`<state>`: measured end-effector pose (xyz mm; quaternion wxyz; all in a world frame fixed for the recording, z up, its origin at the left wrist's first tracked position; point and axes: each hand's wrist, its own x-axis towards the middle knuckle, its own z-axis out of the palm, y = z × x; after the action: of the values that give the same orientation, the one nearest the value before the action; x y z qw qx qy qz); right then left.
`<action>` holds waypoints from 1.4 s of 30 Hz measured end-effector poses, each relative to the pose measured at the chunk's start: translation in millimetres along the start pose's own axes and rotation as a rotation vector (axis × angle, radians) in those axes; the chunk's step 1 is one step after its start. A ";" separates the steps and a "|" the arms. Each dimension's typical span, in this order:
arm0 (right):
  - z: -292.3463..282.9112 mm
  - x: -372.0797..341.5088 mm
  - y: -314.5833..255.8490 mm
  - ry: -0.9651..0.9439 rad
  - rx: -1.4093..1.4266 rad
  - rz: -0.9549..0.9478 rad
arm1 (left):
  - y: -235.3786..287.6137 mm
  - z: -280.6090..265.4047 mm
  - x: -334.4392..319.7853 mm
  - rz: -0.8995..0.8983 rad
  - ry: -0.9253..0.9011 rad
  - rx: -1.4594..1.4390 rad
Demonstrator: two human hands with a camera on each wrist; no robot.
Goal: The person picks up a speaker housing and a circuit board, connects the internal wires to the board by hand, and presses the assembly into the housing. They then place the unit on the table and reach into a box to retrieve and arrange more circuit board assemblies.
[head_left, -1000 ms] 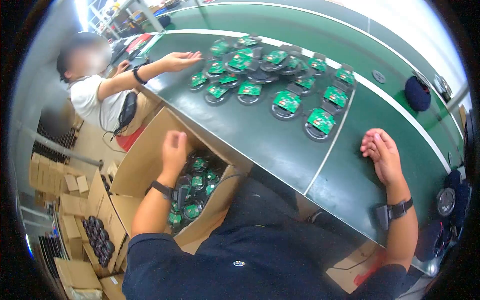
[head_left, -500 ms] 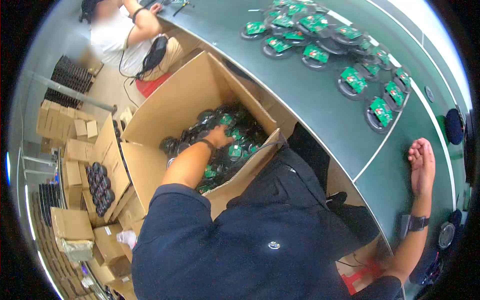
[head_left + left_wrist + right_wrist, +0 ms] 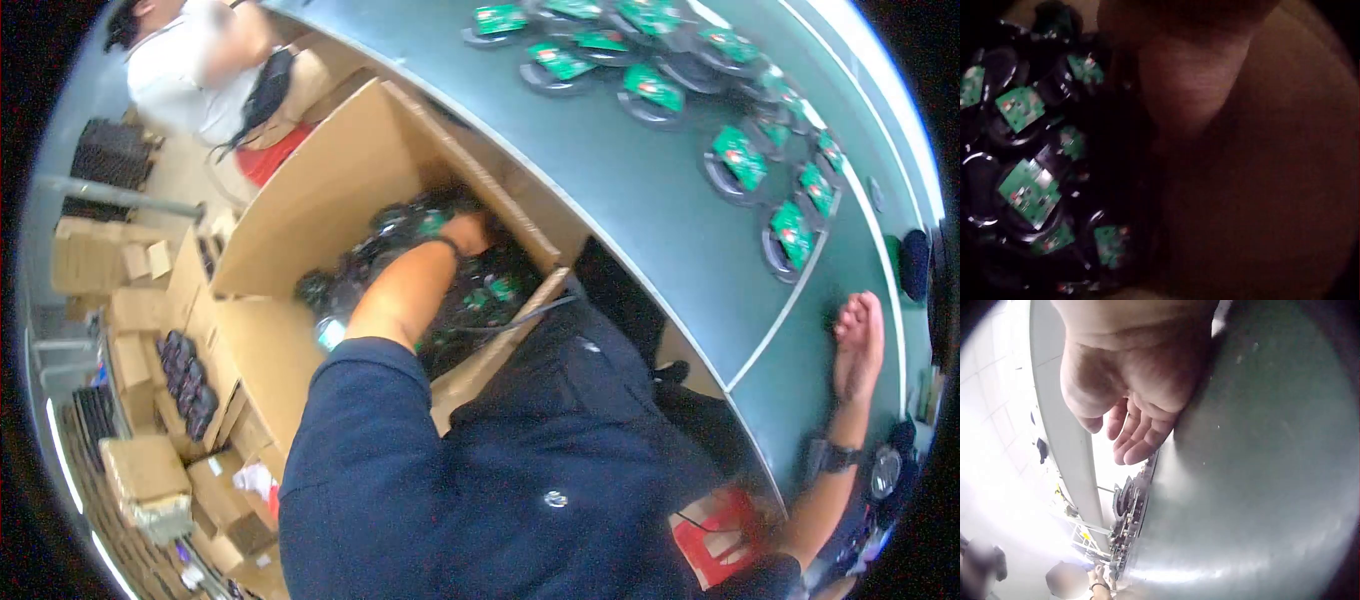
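My left hand [image 3: 468,234] reaches down into a cardboard box [image 3: 310,200] beside the table. The box holds many round black parts, each with a green circuit board [image 3: 1030,192] on it. In the left wrist view the hand [image 3: 1188,87] sits in shadow at the box's inner wall. Its fingers are hidden, so I cannot tell whether it grips a part. My right hand [image 3: 860,340] rests on its edge on the green table [image 3: 600,190]. Its fingers [image 3: 1141,434] are loosely curled and nothing lies in the palm.
Several more round parts with green boards [image 3: 740,160] lie in a cluster on the table. Another person in a white top [image 3: 190,80] sits at the table beyond the box. Stacked cartons [image 3: 145,470] and a tray of black round parts [image 3: 187,385] stand at the left.
My left hand went from above the box down into it, then deeper toward the table-side wall. The head view swung left and down. The right hand stays at the table.
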<state>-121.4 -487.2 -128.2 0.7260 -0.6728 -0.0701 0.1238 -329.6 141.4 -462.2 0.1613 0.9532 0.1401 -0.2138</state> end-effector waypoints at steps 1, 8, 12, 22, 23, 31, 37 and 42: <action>-5.7 1.6 0.8 -0.073 -0.008 -0.008 | -23.9 39.5 14.7 0.008 0.019 0.105; 40.6 -11.7 -19.6 -0.115 -0.005 0.003 | 43.1 50.1 2.8 -0.339 -0.263 0.454; 41.3 -11.7 -21.2 -0.129 0.021 -0.001 | 75.1 24.9 22.4 -0.362 -0.238 0.372; 41.4 -16.7 -22.9 -0.141 0.082 0.010 | 106.7 -7.6 83.4 -0.342 -0.027 0.234; 37.7 -17.7 -20.8 -0.141 0.093 0.000 | 107.3 -12.8 88.5 -0.340 -0.007 0.227; 38.9 -15.8 -24.8 -0.158 0.106 0.030 | 130.8 -71.7 141.3 -0.278 0.166 0.162; 38.8 -13.9 -20.9 -0.164 0.131 0.026 | 149.4 -104.9 179.5 -0.223 0.279 0.085; 38.5 -13.4 -19.9 -0.182 0.111 0.031 | 135.4 -109.6 182.6 -0.257 0.342 -0.010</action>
<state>-142.9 -455.3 -104.2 0.7508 -0.6185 -0.1185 0.1991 -85.7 94.8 -417.5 0.1113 0.9492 0.2867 -0.0668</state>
